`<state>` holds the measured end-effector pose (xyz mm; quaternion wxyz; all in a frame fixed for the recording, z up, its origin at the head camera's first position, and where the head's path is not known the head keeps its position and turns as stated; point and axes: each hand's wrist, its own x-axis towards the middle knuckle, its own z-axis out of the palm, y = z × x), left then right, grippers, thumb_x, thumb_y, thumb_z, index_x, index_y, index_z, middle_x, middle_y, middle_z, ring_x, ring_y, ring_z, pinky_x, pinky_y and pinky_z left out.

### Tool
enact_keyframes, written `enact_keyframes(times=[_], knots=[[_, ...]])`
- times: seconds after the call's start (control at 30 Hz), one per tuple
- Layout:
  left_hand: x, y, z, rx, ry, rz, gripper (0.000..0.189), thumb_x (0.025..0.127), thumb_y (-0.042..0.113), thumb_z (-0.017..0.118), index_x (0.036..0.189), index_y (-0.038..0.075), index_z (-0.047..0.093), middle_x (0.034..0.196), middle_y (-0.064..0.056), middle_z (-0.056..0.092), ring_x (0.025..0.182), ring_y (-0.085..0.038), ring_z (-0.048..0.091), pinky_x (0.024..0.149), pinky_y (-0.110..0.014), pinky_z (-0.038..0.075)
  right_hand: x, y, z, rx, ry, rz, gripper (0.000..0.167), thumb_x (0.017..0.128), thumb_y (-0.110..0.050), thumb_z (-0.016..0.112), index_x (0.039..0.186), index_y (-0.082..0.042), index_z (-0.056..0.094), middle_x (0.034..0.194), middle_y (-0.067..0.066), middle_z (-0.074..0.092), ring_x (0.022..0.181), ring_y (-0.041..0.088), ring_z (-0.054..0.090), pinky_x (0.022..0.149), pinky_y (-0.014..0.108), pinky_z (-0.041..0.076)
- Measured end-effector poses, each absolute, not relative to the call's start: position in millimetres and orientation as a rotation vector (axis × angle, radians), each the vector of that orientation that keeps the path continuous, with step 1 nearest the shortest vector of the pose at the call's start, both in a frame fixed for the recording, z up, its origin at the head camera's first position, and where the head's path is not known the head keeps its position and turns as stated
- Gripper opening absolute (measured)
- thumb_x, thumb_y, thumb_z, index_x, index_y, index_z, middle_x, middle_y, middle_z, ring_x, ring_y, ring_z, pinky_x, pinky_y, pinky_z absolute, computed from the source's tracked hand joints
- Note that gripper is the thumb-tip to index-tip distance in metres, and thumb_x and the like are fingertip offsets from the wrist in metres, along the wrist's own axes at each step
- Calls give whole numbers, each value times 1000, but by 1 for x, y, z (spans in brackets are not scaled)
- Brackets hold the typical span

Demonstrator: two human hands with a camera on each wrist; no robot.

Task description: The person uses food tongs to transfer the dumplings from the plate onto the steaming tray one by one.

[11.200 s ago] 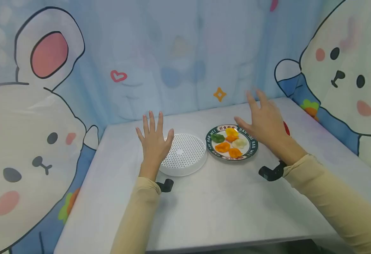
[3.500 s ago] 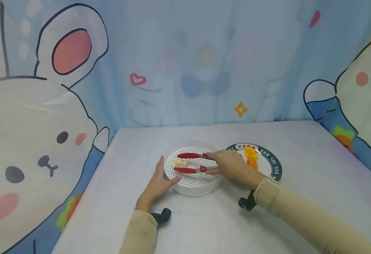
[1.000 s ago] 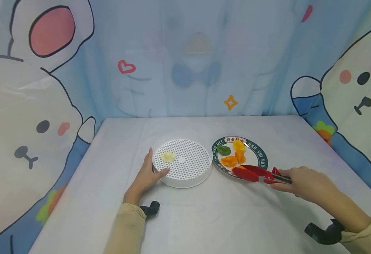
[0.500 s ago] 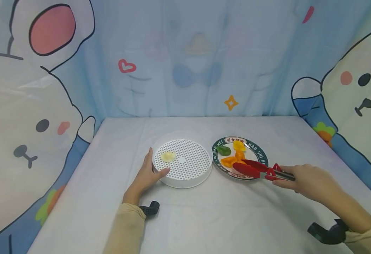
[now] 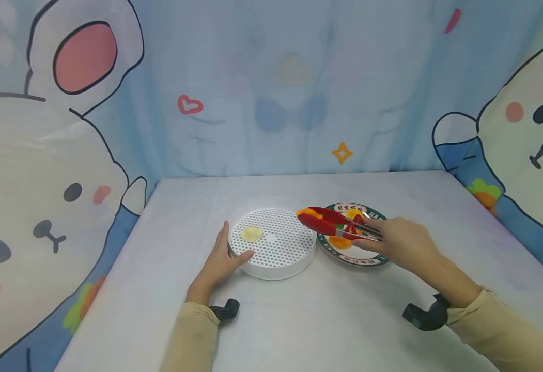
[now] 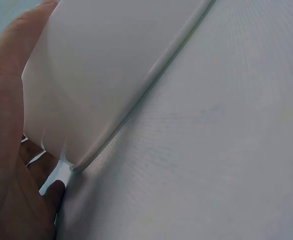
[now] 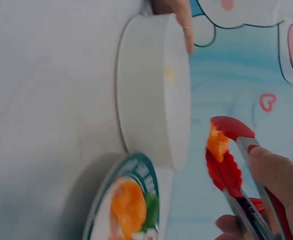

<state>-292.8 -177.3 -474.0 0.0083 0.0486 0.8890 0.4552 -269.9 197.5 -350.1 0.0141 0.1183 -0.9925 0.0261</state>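
Note:
My right hand (image 5: pixel 406 243) grips red-tipped metal tongs (image 5: pixel 320 221). Pinched between the tong tips is an orange dumpling (image 7: pixel 217 142), raised above the right side of a round white steamer tray (image 5: pixel 276 243) with a perforated top. One pale yellow dumpling (image 5: pixel 251 234) lies on the tray's left part. My left hand (image 5: pixel 217 263) holds the tray's left side, thumb by the rim and fingers round the outer wall (image 6: pixel 101 65). To the right stands a green-rimmed plate (image 5: pixel 364 261), partly covered by the tongs and right hand; an orange dumpling (image 7: pixel 129 207) and a green dumpling (image 7: pixel 151 210) show on it.
A yellow dumpling (image 5: pixel 354 213) lies at the back of the plate. White cloth covers the table (image 5: pixel 308 320). Behind it hangs a blue curtain (image 5: pixel 234 144) printed with cartoon animals. The plate stands close against the tray's right side.
My right hand has brought the tongs up and left from the plate to the tray's right edge, with an orange dumpling in their tips. The left hand keeps its hold on the tray.

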Motion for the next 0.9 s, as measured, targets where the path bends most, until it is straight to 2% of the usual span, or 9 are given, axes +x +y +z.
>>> enact_keyframes(times=[0.13,0.33,0.5,0.7,0.9], knots=[[-293,-175,-474,131,2783,1434,110,81,50,69,154,16,-7,161,-11,1,148,-31,6,119,-51,12,-279,172,-362,414,-3058,83,76,77,-60,67,132,-8,57,103,20,70,72,24,59,47,25,49],[-292,-174,-474,117,2769,1428,110,80,51,68,154,16,-6,161,-12,2,148,-32,6,118,-52,14,-295,148,-379,501,-3039,109,72,79,-57,68,133,-10,56,89,7,72,71,20,59,47,24,49],[-293,-173,-476,117,2778,1424,111,79,52,69,154,16,-5,161,-12,3,148,-32,8,118,-52,15,-305,137,-390,543,-3024,61,68,79,-54,69,130,-9,59,98,11,73,78,23,65,57,33,58],[-292,-172,-476,122,2781,1408,109,80,52,68,154,17,-4,161,-12,3,148,-32,8,118,-53,16,-308,129,-396,542,-3065,70,66,79,-51,71,130,-10,60,105,13,71,77,22,63,50,27,55],[-291,-174,-474,118,2789,1405,108,81,52,67,154,18,-4,161,-12,4,148,-33,8,117,-55,16,-312,118,-395,557,-3065,14,64,79,-54,70,126,-11,62,101,10,72,80,23,64,57,31,57]])
